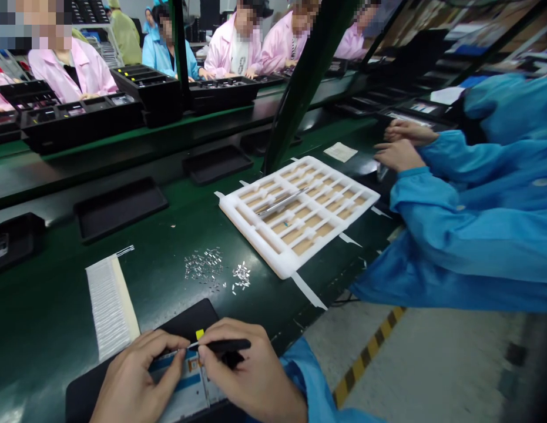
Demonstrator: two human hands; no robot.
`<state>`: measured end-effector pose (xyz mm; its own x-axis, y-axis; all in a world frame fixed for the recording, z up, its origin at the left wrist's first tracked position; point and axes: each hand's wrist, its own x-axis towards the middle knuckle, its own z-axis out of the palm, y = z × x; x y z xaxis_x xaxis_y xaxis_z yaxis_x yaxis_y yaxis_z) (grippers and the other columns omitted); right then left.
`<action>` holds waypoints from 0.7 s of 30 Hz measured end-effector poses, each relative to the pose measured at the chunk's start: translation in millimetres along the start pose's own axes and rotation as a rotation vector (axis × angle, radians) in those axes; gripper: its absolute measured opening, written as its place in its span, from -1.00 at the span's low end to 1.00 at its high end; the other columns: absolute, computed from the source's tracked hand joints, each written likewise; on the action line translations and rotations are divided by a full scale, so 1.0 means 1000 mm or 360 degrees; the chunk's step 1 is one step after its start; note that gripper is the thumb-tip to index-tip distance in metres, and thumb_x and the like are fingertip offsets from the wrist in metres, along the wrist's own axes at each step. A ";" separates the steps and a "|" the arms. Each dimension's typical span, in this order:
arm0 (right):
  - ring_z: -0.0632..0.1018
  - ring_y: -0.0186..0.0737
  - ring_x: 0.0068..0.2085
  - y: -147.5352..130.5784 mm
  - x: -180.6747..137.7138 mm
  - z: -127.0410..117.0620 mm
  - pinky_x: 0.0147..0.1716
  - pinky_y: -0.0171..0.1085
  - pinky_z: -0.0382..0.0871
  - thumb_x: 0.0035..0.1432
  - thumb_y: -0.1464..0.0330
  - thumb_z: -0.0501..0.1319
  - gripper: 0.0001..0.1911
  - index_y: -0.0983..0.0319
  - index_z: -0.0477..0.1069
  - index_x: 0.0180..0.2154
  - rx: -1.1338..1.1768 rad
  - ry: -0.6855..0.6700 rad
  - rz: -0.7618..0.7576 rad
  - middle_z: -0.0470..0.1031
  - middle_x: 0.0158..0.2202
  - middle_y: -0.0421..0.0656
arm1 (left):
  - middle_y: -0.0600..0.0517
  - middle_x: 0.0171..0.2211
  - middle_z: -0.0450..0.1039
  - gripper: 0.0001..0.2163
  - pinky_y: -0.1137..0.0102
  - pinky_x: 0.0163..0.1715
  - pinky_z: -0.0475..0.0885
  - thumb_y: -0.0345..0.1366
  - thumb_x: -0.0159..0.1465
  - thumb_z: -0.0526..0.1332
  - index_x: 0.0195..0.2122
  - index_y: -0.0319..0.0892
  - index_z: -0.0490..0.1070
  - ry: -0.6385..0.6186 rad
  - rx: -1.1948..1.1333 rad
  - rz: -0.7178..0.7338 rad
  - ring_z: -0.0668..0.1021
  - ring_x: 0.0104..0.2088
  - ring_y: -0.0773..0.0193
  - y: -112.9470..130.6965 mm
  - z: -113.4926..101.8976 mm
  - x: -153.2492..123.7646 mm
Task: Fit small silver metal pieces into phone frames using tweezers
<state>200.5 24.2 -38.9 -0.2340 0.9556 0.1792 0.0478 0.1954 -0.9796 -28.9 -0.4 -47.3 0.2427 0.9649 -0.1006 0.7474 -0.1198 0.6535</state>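
On my feed the right hand (251, 370) is closed around one pair of black tweezers (224, 346), its long axis lying almost level across the view, with the fine silver tip pointing left toward the left hand (136, 376). The left hand is curled, with its thumb and forefinger close together at that tip, just above a blue-and-white printed card (185, 382); I cannot tell whether they pinch anything. Both wrists come in from the bottom of the view, and a blue sleeve (304, 376) covers the right forearm. One small yellow tag (200, 333) sits just above the tweezers. The card lies on a black mat (189, 317) at the edge of a green workbench (136, 276). Farther up the bench I see one white fibrous strip (109, 299), angled beside the mat, and two loose piles of tiny silver pieces (204, 265), too many and too small for me to count. Beyond them is one white plastic tray (299, 211) with many compartments, and a metal pair of tweezers (282, 202) lies diagonally across it. Just right of the tray, a co-worker's two blue-sleeved hands (399, 147) rest near its far corner. Across the bench, people in pink and blue smocks sit behind black trays.
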 end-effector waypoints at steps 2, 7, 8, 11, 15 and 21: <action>0.73 -0.23 -0.36 0.000 -0.001 0.000 -0.33 -0.42 0.58 0.21 0.53 0.31 -0.86 0.31 0.68 -0.30 -0.0004 0.0020 -0.0028 0.70 -0.35 -0.05 | 0.17 -0.16 0.71 -0.82 0.54 -0.19 0.62 -0.08 0.48 0.25 -0.02 0.15 0.64 -0.0001 0.0035 0.0013 0.74 -0.15 0.33 -0.002 0.001 0.000; 0.75 -0.23 -0.33 -0.001 -0.003 -0.001 -0.27 -0.43 0.61 0.21 0.56 0.32 -0.84 0.30 0.70 -0.27 -0.0057 0.0017 -0.0065 0.72 -0.32 -0.06 | 0.19 -0.17 0.71 -0.84 0.56 -0.22 0.61 -0.08 0.48 0.26 -0.02 0.15 0.63 0.0048 0.0086 0.0076 0.74 -0.18 0.34 0.001 0.002 0.001; 0.75 -0.23 -0.32 -0.001 -0.004 -0.001 -0.25 -0.43 0.61 0.21 0.57 0.32 -0.83 0.30 0.71 -0.25 -0.0068 0.0017 -0.0078 0.73 -0.31 -0.06 | 0.19 -0.17 0.71 -0.84 0.56 -0.23 0.61 -0.08 0.48 0.26 -0.03 0.16 0.63 0.0055 0.0087 0.0085 0.74 -0.18 0.34 0.002 0.002 0.001; 0.76 -0.22 -0.28 0.000 -0.006 -0.002 -0.20 -0.43 0.63 0.21 0.58 0.34 -0.81 0.30 0.72 -0.20 -0.0066 0.0024 -0.0127 0.74 -0.27 -0.03 | 0.19 -0.18 0.71 -0.85 0.56 -0.23 0.61 -0.08 0.48 0.26 -0.04 0.15 0.62 0.0081 0.0084 0.0098 0.75 -0.18 0.34 0.005 0.001 0.001; 0.77 -0.20 -0.24 0.005 -0.009 -0.001 -0.16 -0.41 0.64 0.24 0.58 0.34 -0.80 0.33 0.70 -0.14 -0.0049 -0.0006 -0.0207 0.73 -0.23 0.00 | 0.17 -0.18 0.71 -0.85 0.57 -0.21 0.62 -0.08 0.48 0.27 -0.06 0.13 0.62 0.0102 0.0103 0.0109 0.75 -0.19 0.33 0.005 0.001 -0.002; 0.74 -0.15 -0.14 0.009 -0.013 -0.003 -0.06 -0.32 0.65 0.34 0.57 0.31 -0.80 0.33 0.65 -0.04 -0.0200 -0.0126 -0.0396 0.72 -0.15 0.04 | 0.19 -0.16 0.71 -0.83 0.61 -0.20 0.61 -0.07 0.49 0.25 0.02 0.15 0.61 0.0120 0.0167 0.0123 0.75 -0.16 0.36 0.010 0.000 -0.001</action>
<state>207.3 14.7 -50.1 -0.3286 0.8555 0.4001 0.0984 0.4523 -0.8864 -22.1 -2.5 -40.6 0.2576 0.9662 0.0064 0.7896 -0.2143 0.5749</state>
